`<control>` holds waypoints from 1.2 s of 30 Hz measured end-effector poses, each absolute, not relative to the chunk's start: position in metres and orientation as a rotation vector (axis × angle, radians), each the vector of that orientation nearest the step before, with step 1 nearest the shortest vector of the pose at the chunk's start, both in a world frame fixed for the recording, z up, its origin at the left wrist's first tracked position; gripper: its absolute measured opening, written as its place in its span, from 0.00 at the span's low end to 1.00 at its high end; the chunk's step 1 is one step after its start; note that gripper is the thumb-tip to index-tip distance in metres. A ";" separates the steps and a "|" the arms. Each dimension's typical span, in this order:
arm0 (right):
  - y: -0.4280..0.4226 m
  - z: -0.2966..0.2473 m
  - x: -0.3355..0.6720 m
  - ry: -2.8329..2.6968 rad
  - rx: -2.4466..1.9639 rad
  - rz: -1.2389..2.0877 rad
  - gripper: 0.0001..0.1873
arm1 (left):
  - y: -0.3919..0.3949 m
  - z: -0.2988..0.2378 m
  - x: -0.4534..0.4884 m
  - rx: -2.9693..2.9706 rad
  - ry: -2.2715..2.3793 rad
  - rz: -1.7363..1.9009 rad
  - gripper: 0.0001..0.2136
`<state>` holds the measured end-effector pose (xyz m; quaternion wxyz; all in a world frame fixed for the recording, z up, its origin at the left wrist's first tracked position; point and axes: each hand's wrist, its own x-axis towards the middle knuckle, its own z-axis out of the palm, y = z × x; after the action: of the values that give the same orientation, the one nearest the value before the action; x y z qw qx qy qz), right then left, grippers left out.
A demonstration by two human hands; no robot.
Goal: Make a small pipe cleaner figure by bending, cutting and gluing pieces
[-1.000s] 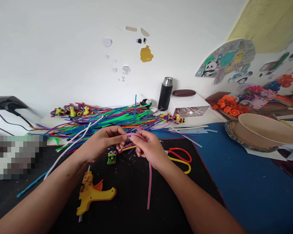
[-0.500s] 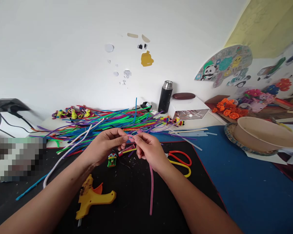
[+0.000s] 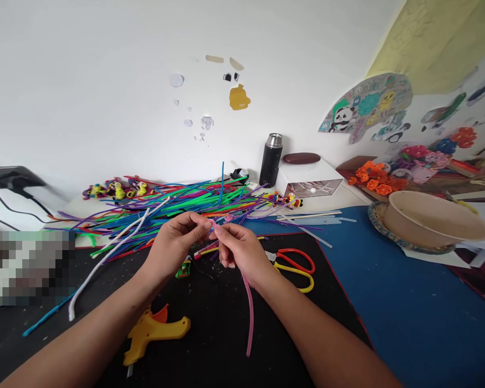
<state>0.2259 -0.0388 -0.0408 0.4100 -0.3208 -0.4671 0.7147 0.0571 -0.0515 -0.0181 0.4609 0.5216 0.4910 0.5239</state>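
A pink pipe cleaner (image 3: 249, 323) hangs down from beneath my right hand (image 3: 240, 245), its upper part pinched between thumb and fingers. My left hand (image 3: 181, 237) pinches the pink piece too, the two thumbs nearly touching. A small pink coil (image 3: 228, 218) shows just above the fingertips; much of the held part is hidden by them. Below the left hand lies a small green figure (image 3: 184, 268), partly covered. Scissors (image 3: 297, 269) with red and yellow handles rest beside my right wrist. A yellow glue gun (image 3: 156, 331) lies on the black mat (image 3: 210, 355) near my left forearm.
A heap of coloured pipe cleaners (image 3: 186, 202) spreads behind the hands. Further back stand a black thermos (image 3: 270, 161) and a white box (image 3: 309, 180). A beige bowl (image 3: 432, 221) sits on the right of the blue mat (image 3: 388, 302). A white pipe cleaner (image 3: 105, 264) lies left.
Both hands have shifted slightly left and drawn closer together at the fingertips, still gripping the pink pipe cleaner. The view has turned a little, and the left hand now covers more of the green figure.
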 end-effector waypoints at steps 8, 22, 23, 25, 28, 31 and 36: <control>-0.040 -0.044 0.224 -1.206 -0.764 1.815 0.21 | -0.055 -0.013 0.061 1.339 1.268 1.325 0.17; -0.041 -0.044 0.223 -1.234 -0.754 1.803 0.20 | -0.053 -0.020 0.065 1.061 1.145 1.369 0.17; -0.041 -0.044 0.223 -1.243 -0.750 1.803 0.21 | -0.052 -0.021 0.064 1.043 1.132 1.370 0.17; -0.042 -0.044 0.222 -1.271 -0.741 1.790 0.21 | -0.051 -0.023 0.063 1.039 1.132 1.373 0.16; -0.043 -0.046 0.222 -1.317 -0.740 1.754 0.20 | -0.051 -0.025 0.062 1.047 1.147 1.376 0.16; -0.043 -0.046 0.221 -1.314 -0.772 1.708 0.20 | -0.051 -0.027 0.060 1.059 1.151 1.371 0.16; -0.042 -0.045 0.221 -1.302 -0.818 1.578 0.19 | -0.051 -0.028 0.060 1.151 1.173 1.344 0.14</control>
<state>0.2212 -0.0416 -0.0453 0.4522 -0.3313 -0.5272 0.6386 0.0596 -0.0507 -0.0276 0.4876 0.4733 0.4826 0.5526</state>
